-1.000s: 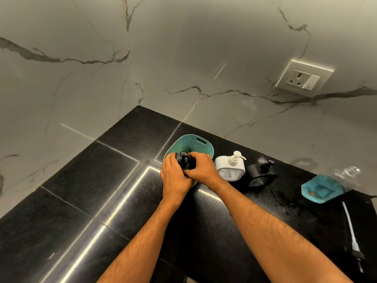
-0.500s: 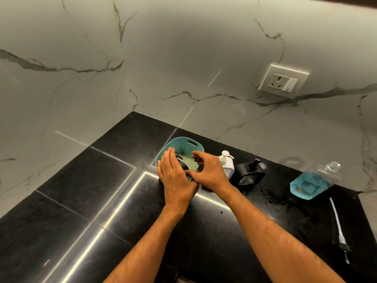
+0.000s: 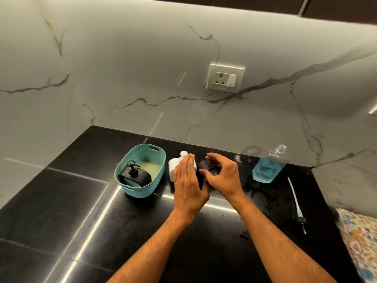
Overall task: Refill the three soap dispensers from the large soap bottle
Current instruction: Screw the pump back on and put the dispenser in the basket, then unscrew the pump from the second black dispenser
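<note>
One black soap dispenser stands inside a teal basket on the black counter. A white dispenser stands just right of the basket, partly hidden by my left hand, which is open and flat in front of it. Another black dispenser stands right of the white one, mostly hidden. My right hand curls over it with fingers apart; a firm grip does not show. The large clear soap bottle, uncapped and part full of blue soap, stands further right.
The bottle's pump with its long tube lies on the counter at the right. Dark wet marks spread near the bottle. A wall socket sits on the marble wall behind. A patterned cloth lies beyond the counter's right edge.
Both hands let go of the black dispenser in the basket and moved right, to the white and second black dispensers. The camera view shifted right and up.
</note>
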Available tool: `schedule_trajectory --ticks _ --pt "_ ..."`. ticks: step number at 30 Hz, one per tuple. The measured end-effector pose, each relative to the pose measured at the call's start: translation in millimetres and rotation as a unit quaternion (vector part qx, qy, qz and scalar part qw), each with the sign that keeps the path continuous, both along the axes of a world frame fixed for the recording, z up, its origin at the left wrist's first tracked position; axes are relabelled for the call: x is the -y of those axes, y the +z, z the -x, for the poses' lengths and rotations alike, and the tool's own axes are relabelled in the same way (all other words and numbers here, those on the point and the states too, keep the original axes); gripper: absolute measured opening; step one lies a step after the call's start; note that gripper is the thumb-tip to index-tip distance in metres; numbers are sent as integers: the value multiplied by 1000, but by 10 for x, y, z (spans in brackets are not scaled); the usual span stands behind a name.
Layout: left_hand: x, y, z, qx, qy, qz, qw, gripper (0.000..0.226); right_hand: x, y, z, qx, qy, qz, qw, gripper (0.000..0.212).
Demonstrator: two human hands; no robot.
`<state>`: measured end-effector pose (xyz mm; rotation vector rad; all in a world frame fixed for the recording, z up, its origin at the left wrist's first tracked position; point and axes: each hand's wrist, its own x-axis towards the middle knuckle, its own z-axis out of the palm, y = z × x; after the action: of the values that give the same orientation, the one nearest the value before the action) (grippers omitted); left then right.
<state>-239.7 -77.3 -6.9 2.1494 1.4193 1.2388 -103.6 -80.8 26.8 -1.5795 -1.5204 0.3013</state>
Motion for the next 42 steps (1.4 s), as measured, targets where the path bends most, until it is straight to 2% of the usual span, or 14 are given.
schedule_trajectory --ticks 4,10,18,23,31,42 --pt "-3 -153 -288 -36 -17 44 998 82 68 -110 -385 -12 -54 18 998 56" --pt "-172 -305 -552 -81 -14 116 990 89 -8 -389 -781 -17 -88 73 993 65" --pt "-444 -316 -686 -127 7 165 978 82 -326 -644 -904 -31 -47 168 984 79" --pt "-554 -337 -716 -144 17 177 974 67 -497 -733 -924 -48 -21 195 979 84" --pt "-591 -358 -734 -129 4 174 976 54 -571 -749 -950 -39 -4 174 984 62" --pt "-492 -268 -779 -73 -55 142 986 53 -232 -636 -1124 -51 0 131 990 63"
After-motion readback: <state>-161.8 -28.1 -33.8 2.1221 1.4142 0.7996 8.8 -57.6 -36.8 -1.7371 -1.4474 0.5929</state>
